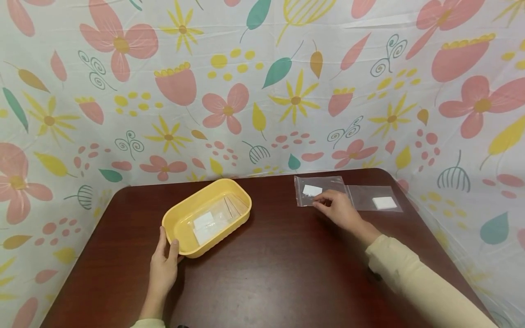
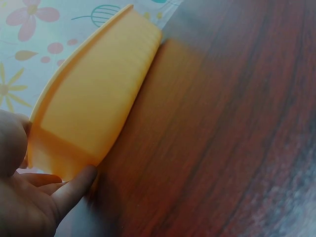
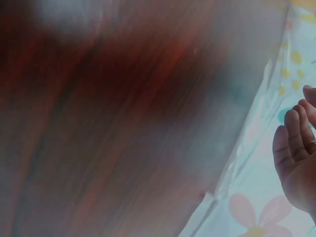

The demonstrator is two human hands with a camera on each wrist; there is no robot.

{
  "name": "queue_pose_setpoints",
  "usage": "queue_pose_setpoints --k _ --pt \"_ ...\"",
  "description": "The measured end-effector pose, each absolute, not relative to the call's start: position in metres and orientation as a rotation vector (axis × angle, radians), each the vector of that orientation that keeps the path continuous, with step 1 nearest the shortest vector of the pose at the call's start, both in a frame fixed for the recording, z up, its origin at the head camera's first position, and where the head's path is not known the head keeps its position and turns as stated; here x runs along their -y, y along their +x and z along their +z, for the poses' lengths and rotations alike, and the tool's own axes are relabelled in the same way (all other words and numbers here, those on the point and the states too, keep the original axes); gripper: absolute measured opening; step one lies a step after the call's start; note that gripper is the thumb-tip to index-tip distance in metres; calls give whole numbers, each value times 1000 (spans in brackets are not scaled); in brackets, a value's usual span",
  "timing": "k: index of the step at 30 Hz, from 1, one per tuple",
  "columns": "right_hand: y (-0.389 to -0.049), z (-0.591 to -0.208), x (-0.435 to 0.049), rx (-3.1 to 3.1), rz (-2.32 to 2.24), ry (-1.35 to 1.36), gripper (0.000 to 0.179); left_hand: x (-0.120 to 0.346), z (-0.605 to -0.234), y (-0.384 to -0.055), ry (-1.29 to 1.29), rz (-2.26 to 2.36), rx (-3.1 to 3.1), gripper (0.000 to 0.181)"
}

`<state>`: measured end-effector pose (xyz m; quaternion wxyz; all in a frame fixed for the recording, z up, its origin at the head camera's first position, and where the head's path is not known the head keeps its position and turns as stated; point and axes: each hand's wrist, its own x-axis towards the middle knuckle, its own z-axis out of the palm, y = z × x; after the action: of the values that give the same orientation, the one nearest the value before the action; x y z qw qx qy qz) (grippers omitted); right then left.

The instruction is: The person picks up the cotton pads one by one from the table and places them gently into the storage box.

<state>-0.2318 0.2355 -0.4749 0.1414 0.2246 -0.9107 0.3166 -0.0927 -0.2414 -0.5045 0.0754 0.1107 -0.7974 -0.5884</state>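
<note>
A yellow plastic basket (image 1: pixel 221 240) stands slanted on the table's left half. My left hand (image 1: pixel 163 269) grips its near-left end, thumb at the rim and fingers on the outer wall, also seen in the left wrist view. Inside lie clear bags and a flat white piece (image 1: pixel 203 230). My right hand (image 1: pixel 338 209) hovers at the near edge of a clear zip bag (image 1: pixel 330 183) holding a small white piece (image 1: pixel 312 190). In the right wrist view its fingers (image 3: pixel 291 143) are loosely bent, with nothing seen in them. Whether the fingertips touch the bag cannot be told.
A second clear bag (image 1: pixel 362 193), with a white block (image 1: pixel 384 203), lies to the right of the first. Both are near the far edge of the dark wooden table (image 1: pixel 262 282). A flower-patterned cloth (image 1: pixel 262 91) hangs behind and along the sides.
</note>
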Motion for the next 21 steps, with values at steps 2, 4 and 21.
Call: queue_pose_setpoints --k 2,4,21 --pt "-237 -477 -240 2652 908 621 11 242 -505 -93 328 -1765 2390 64" --pt "-242 -481 -243 2684 900 601 11 242 -506 -93 331 -1759 2391 64" --pt "-256 -500 -246 2901 823 439 24 241 -505 -93 340 -1801 2362 65"
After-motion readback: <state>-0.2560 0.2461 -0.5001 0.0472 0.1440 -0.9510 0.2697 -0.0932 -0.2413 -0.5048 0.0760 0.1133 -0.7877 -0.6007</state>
